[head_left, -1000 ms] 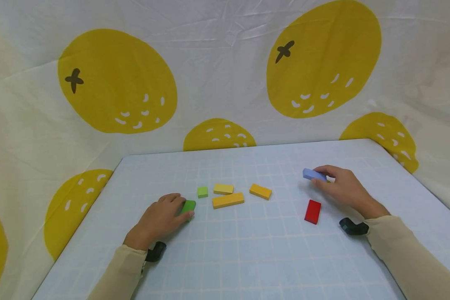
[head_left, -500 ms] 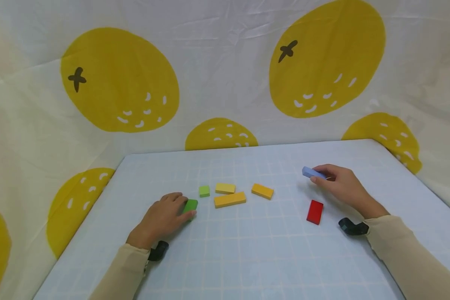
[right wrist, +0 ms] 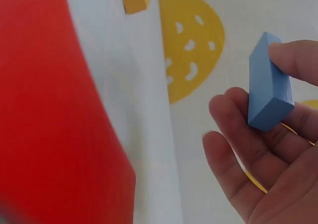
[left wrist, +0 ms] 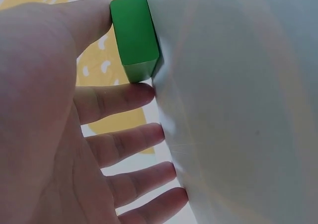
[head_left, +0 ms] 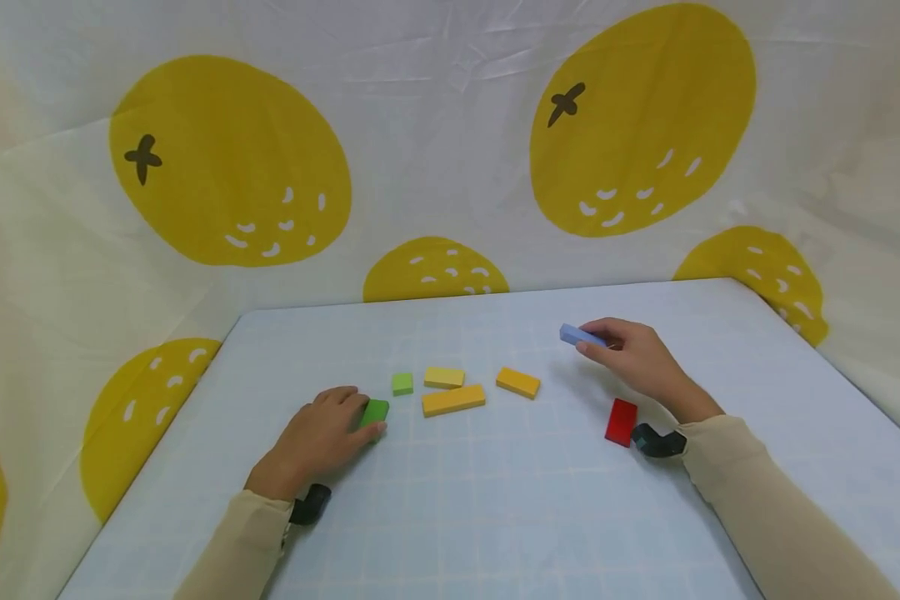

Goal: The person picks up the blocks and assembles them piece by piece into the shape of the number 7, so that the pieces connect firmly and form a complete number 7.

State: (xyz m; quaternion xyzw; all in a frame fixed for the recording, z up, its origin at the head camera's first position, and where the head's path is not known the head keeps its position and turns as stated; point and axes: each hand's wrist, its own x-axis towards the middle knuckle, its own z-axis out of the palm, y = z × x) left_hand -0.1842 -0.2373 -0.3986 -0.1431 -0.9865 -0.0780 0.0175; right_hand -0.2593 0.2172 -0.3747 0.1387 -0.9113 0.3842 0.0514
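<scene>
Right hand (head_left: 633,360): fingers pinching blue block (head_left: 576,335), clear above the worktop (head_left: 465,508), beyond and left of red block (head_left: 621,422). Left hand (head_left: 315,437): fingers pinching green block (head_left: 375,412), well left of red block, short orange block (head_left: 518,382) between.

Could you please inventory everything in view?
Tabletop: 1, pale blue, centre
Backdrop: 1, white and yellow, behind
Blue block: 1, blue, in right hand
Green block: 1, green, at left hand
Cube: 1, lime, near green block
Yellow block: 1, yellow, right of cube
Long block: 1, orange, mid-tabletop
Orange block: 1, orange, right of yellow block
Red block: 1, red, right side
Devices: 2, black, at sleeves
Sleeves: 2, beige, bottom
Hands: 2, bare, over tabletop
</scene>
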